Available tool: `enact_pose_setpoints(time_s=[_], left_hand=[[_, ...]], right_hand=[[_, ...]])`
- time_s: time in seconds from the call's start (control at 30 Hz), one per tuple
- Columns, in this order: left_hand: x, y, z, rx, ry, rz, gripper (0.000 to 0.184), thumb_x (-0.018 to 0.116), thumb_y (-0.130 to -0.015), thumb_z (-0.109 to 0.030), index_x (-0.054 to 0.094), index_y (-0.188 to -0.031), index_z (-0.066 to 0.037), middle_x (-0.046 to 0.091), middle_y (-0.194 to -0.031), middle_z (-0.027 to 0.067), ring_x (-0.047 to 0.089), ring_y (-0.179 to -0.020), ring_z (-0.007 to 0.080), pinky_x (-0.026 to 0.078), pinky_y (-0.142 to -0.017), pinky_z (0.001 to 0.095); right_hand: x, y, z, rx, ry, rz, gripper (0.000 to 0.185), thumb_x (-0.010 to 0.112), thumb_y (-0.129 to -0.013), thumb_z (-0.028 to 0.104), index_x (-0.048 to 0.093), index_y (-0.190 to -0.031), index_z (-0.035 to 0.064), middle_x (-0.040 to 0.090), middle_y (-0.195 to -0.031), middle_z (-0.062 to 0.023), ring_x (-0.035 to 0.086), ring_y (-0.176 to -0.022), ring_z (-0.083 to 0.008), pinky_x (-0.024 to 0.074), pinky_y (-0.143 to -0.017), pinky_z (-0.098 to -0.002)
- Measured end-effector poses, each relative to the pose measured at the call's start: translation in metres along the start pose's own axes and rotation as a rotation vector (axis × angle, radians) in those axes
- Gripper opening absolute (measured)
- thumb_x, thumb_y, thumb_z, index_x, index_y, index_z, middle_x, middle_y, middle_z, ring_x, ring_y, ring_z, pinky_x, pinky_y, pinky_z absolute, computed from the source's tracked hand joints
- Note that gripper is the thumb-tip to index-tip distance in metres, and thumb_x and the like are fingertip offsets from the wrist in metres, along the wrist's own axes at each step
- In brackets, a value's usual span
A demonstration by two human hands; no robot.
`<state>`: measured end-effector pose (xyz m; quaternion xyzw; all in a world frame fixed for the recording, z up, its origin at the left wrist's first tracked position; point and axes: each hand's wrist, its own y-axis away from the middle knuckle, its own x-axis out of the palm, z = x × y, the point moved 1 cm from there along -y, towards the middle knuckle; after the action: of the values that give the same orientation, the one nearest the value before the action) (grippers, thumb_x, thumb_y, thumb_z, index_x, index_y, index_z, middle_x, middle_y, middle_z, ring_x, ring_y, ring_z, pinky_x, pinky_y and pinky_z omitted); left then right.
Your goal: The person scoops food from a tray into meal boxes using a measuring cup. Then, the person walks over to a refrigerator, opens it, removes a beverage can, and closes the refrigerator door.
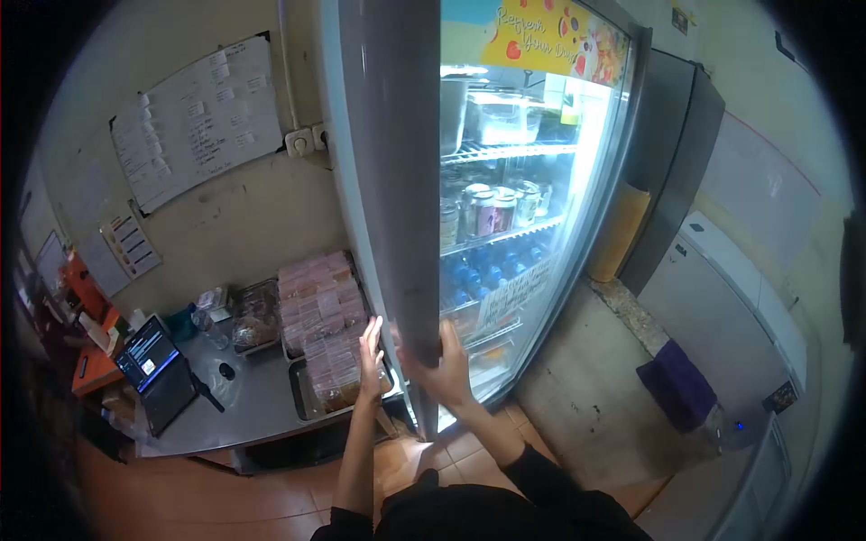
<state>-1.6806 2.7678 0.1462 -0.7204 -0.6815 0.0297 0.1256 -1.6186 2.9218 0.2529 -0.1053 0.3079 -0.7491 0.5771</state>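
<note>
A tall drinks fridge (532, 189) with a lit interior stands in front of me. The grey upright edge of its door (394, 180) runs down the middle of the view. My right hand (446, 374) grips this edge low down, the thumb on its left part and the fingers on the glass side. To the left, my left hand (370, 359) is open with fingers stretched upward, close beside the fridge's side; whether it touches is unclear. Inside the fridge are cans (492, 209), blue-capped bottles (492, 270) and a clear container (507, 117).
On the left, a metal table (257, 397) bears trays of wrapped pink packs (320, 307), a laptop (158, 374) and a black mouse (226, 370). A whiteboard (198, 122) hangs above. To the right are a white chest freezer (735, 288) and a purple cloth (681, 383).
</note>
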Motion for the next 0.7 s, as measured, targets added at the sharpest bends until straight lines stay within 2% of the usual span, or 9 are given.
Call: enact_pose_setpoints(time_s=[0.07,0.1,0.17,0.2,0.3,0.43,0.53,0.6,0.7], left_hand=[[0.01,-0.006,0.017,0.024,0.038,0.002,0.075,0.005,-0.094,-0.063,0.02,-0.15,-0.015,0.02,-0.157,0.0046,0.009,-0.145,0.0263,0.003,-0.11,0.0602],[0.026,-0.001,0.008,0.058,0.092,-0.088,0.067,0.014,-0.1,-0.052,0.032,-0.144,-0.004,0.032,-0.148,0.0138,0.028,-0.138,0.0272,0.017,-0.113,0.0446],[0.038,-0.013,0.035,0.358,-0.319,-0.325,0.049,0.035,-0.1,-0.04,0.047,-0.135,-0.009,0.042,-0.139,0.0122,0.035,-0.132,0.0285,0.027,-0.108,0.0449],[0.074,0.002,-0.009,0.274,-0.28,-0.554,0.033,0.05,-0.093,-0.02,0.056,-0.12,-0.001,0.051,-0.121,0.0139,0.048,-0.116,0.0278,0.038,-0.099,0.0377],[0.13,-0.021,-0.06,0.728,-0.563,-0.495,0.044,0.066,-0.079,-0.017,0.054,-0.118,0.001,0.053,-0.115,0.0178,0.051,-0.11,0.0327,0.039,-0.098,0.0417],[0.193,-0.105,-0.128,0.978,-0.795,-0.364,0.076,0.075,-0.069,-0.031,0.045,-0.13,0.0,0.051,-0.124,0.0217,0.045,-0.122,0.039,0.032,-0.106,0.0483],[0.212,-0.17,-0.131,0.918,-0.972,-0.335,0.081,0.075,-0.068,-0.043,0.045,-0.132,-0.003,0.05,-0.128,0.0212,0.042,-0.125,0.04,0.03,-0.107,0.0504],[0.215,-0.202,-0.117,0.668,-1.28,-0.252,0.084,0.076,-0.066,-0.045,0.045,-0.134,-0.006,0.049,-0.129,0.0227,0.041,-0.126,0.041,0.029,-0.107,0.053],[0.219,-0.205,-0.122,0.493,-1.323,-0.268,0.085,0.075,-0.063,-0.042,0.047,-0.131,0.001,0.043,-0.134,0.0301,0.04,-0.128,0.0425,0.028,-0.108,0.0542]], right_hand=[[-0.028,0.025,0.006,0.021,-0.123,0.06,0.048,0.078,-0.074,0.036,0.048,-0.088,0.0005,0.05,-0.08,-0.0145,0.054,-0.072,-0.028,0.043,-0.065,-0.0394],[-0.046,0.037,0.009,0.011,-0.119,0.072,0.048,0.078,-0.074,0.036,0.048,-0.088,0.0005,0.05,-0.08,-0.0145,0.054,-0.072,-0.028,0.043,-0.065,-0.0394],[-0.082,0.058,0.019,-0.01,-0.064,0.109,0.053,0.079,-0.074,0.034,0.05,-0.102,-0.0001,0.057,-0.087,-0.0136,0.06,-0.082,-0.0257,0.0469,-0.072,-0.037],[-0.098,0.069,0.032,0.069,-0.148,0.097,0.061,0.081,-0.072,0.033,0.047,-0.11,-0.0016,0.058,-0.092,-0.0133,0.06,-0.087,-0.0251,0.0476,-0.077,-0.0364],[-0.136,0.114,0.007,0.033,-0.272,-0.058,0.074,0.082,-0.07,0.03,0.043,-0.122,-0.0036,0.056,-0.104,-0.0103,0.058,-0.095,-0.0195,0.0481,-0.08,-0.033],[-0.202,0.171,-0.044,0.121,-0.193,-0.169,0.099,0.086,-0.065,0.036,0.028,-0.131,-0.0076,0.047,-0.121,-0.0158,0.05,-0.11,-0.0253,0.0443,-0.091,-0.0383],[-0.235,0.204,-0.092,-0.002,-0.254,-0.34,0.109,0.087,-0.063,0.043,0.022,-0.137,-0.005,0.043,-0.126,-0.0148,0.049,-0.111,-0.0261,0.0424,-0.094,-0.0389],[-0.252,0.208,-0.097,-0.125,-0.119,-0.487,0.114,0.087,-0.062,0.048,0.021,-0.14,-0.0024,0.042,-0.129,-0.0144,0.048,-0.112,-0.0267,0.042,-0.094,-0.0388],[-0.301,0.248,-0.136,0.043,-0.193,-0.284,0.111,0.087,-0.061,0.049,0.027,-0.141,-0.0004,0.042,-0.133,-0.0145,0.047,-0.115,-0.0263,0.0414,-0.096,-0.0387]])
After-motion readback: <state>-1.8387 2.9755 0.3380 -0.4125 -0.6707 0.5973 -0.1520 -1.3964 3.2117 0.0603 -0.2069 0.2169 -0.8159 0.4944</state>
